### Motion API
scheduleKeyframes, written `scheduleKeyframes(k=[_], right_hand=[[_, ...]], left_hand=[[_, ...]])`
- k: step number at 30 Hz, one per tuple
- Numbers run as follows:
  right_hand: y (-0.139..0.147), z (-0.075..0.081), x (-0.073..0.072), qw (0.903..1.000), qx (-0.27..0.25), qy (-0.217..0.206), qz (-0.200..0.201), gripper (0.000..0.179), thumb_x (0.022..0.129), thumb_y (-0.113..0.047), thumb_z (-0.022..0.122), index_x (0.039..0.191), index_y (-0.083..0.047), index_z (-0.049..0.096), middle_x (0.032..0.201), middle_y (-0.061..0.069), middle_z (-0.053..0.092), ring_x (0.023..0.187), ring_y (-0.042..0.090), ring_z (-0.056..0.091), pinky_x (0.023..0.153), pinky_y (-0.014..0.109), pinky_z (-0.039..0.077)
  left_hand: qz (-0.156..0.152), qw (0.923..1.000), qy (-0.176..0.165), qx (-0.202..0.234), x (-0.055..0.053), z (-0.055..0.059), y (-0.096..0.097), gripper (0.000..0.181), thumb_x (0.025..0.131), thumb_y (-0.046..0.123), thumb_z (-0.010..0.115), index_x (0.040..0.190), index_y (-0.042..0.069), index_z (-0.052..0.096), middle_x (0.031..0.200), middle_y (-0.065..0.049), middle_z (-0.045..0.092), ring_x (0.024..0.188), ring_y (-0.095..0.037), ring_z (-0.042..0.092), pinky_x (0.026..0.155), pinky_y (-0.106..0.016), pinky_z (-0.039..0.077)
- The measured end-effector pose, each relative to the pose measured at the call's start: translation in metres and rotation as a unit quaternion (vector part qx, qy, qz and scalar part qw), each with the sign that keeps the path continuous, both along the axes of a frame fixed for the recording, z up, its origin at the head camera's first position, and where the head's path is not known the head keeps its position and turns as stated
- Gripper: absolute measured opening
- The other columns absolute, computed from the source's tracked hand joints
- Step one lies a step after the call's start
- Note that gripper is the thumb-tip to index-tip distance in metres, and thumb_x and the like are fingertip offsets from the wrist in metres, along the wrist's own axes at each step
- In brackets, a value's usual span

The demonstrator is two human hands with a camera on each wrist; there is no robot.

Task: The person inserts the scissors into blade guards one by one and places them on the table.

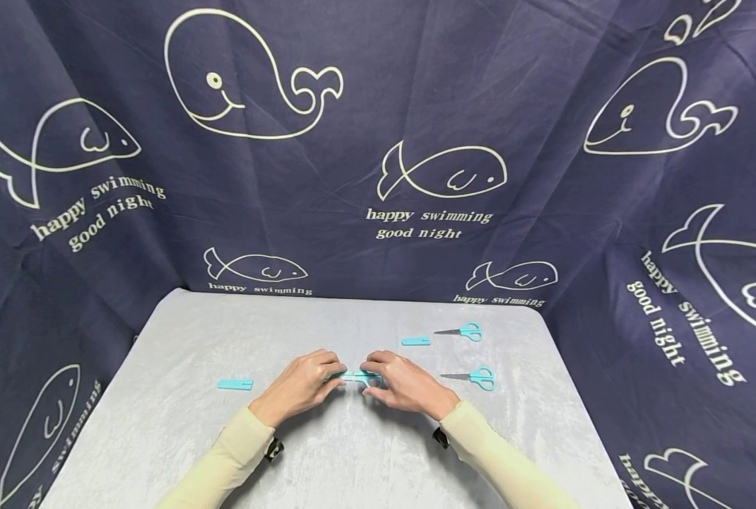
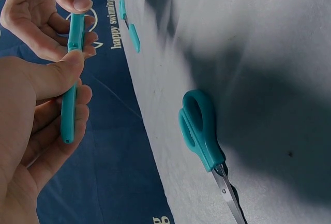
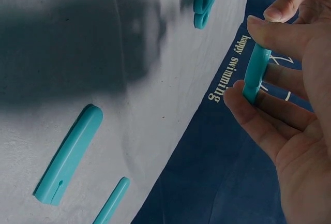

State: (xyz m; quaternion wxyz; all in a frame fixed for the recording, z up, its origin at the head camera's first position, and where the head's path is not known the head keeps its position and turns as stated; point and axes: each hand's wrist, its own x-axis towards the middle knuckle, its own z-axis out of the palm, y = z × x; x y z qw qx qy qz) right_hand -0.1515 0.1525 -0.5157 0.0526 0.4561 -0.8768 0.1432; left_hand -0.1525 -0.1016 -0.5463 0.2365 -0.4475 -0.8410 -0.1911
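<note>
Both hands hold one pair of light-blue scissors [image 1: 373, 380] low over the middle of the table. My left hand [image 1: 304, 382] grips the slim blue sheath [image 2: 68, 115], thumb on one side and fingers behind it. At the other end, my right hand [image 1: 410, 382] pinches the handle [image 3: 257, 71] between thumb and fingers. No blade shows between handle and sheath; in the left wrist view they meet near the left thumb. To the right of my right hand lie bare scissors [image 1: 480, 378], with another bare pair [image 1: 470, 332] behind them.
A loose blue sheath [image 1: 234, 384] lies left of my left hand. Another sheath [image 1: 416, 341] rests behind my right hand, close to the rear scissors' tips. The pale grey table [image 1: 352, 459] ends at a dark blue curtain [image 1: 352, 177] with fish and whale drawings.
</note>
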Motion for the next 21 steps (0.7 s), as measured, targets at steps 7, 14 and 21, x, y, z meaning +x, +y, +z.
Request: scheduleKeyframes(k=[7,14,21], right_hand=[[0.0002,-0.0007,-0.0001,1.0000,-0.003,0.003,-0.003,0.035,0.087,-0.031,0.075,0.114,-0.010,0.068,0.109,0.002,0.062,0.094,0.011,0.059,0.082,0.027,0.054],[-0.0002,-0.0006,0.0005,1.0000,-0.004,0.001,-0.006,0.034,0.087,-0.031,0.075,0.114,-0.010,0.067,0.109,0.001,0.062,0.094,0.011,0.059,0.082,0.028,0.054],[-0.0010,-0.0006,0.0007,1.0000,-0.007,-0.001,-0.004,0.033,0.087,-0.030,0.075,0.113,-0.010,0.068,0.108,0.002,0.062,0.093,0.011,0.059,0.081,0.027,0.054]], left_hand=[[0.002,1.0000,0.002,-0.001,-0.0002,0.0002,0.0009,0.019,0.081,0.021,0.082,0.096,0.014,0.073,0.089,0.009,0.061,0.080,-0.005,0.056,0.068,-0.020,0.052],[0.003,1.0000,-0.004,-0.001,-0.0002,0.0012,0.0013,0.019,0.081,0.021,0.082,0.097,0.015,0.073,0.089,0.009,0.061,0.081,-0.006,0.057,0.069,-0.022,0.053],[-0.001,1.0000,-0.002,-0.001,0.0003,0.0012,0.0017,0.019,0.081,0.020,0.082,0.096,0.014,0.073,0.089,0.008,0.061,0.081,-0.006,0.057,0.068,-0.022,0.053]])
